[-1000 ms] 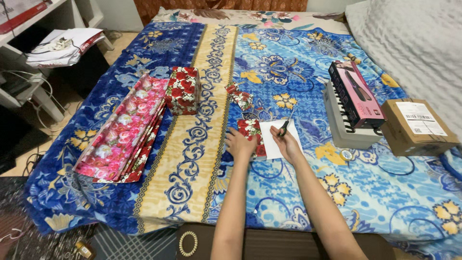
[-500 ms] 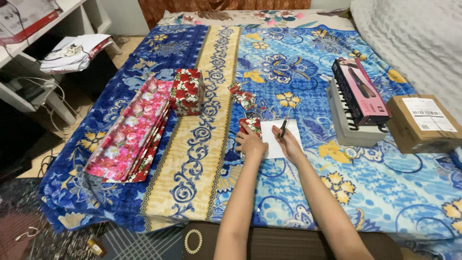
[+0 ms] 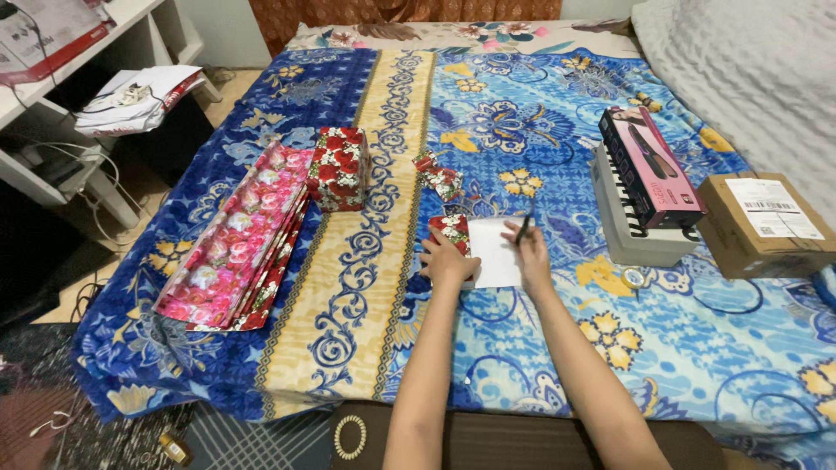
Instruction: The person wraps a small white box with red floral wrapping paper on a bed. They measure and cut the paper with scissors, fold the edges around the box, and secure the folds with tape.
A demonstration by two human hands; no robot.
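Paper: a small sheet (image 3: 495, 252) lies white side up on the bedspread (image 3: 366, 287), just below the middle of the view; a strip of red rose print shows along its left edge.
Left hand: the left hand (image 3: 448, 261) lies flat on the sheet's left edge, fingers spread, palm down, pressing and not gripping.
Right hand: the right hand (image 3: 529, 252) rests at the sheet's 3 o'clock edge, fingers curled around scissors.
Scissors: the scissors (image 3: 522, 230) are dark, with the tip pointing to 12 o'clock; whether the blades are apart cannot be told.
Scraps: small rose-print scraps (image 3: 440, 178) lie at 11 o'clock from the sheet, near it.
Wrapped box: a box (image 3: 335, 167) covered in red rose paper stands at 10 o'clock from the sheet, on the yellow band of the bedspread.
Paper stack: a stack (image 3: 239, 239) of pink flowered sheets lies at 9 o'clock, touching the wrapped box's left side.
Tape: a small clear roll (image 3: 634, 278) lies at 3 o'clock from the right hand, just below the grey box.
Grey box: a grey box (image 3: 631, 235) with black bars lies at 3 o'clock from the sheet; a pink carton (image 3: 649, 165) lies on top of it.
Cardboard box: a brown parcel (image 3: 758, 224) with a white label sits just right of the grey box.
Shelf: a white shelf (image 3: 78, 96) with papers stands off the bed at 10 o'clock.
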